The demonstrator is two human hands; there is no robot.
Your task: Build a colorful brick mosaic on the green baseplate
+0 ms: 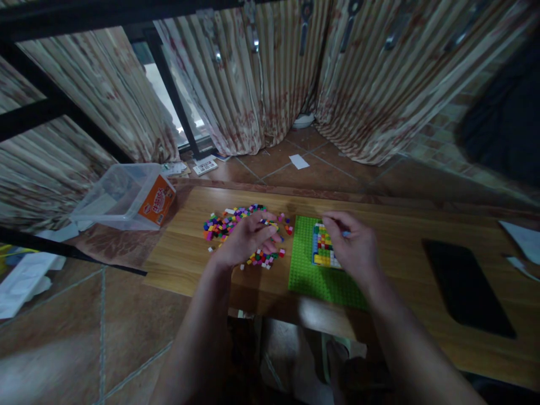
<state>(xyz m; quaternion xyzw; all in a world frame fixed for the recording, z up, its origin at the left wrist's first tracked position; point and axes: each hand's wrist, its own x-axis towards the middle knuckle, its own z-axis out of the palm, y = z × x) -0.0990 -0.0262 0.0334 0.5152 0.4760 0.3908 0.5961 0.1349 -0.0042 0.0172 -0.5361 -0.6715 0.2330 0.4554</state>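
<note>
My left hand [248, 239] hovers over a pile of small multicoloured toy bricks [221, 226] on the wooden table. Its fingers are curved and apart, and I see nothing held between them. My right hand [354, 244] is at a green studded baseplate [310, 287], thumb and fingers pinched together. Whatever sits in that pinch is hidden. Below and left of those fingers, a blue-edged block of bricks [323, 260] stands on the baseplate, filled with yellow, red, green and white pieces. The right hand covers its right side.
A black flat tablet-like object [468, 287] lies on the table [405, 236] to the right, with white paper [523, 239] beyond it. On the floor at left stands a clear plastic bin [113, 208] with an orange label. Striped curtains [270, 79] hang behind the table.
</note>
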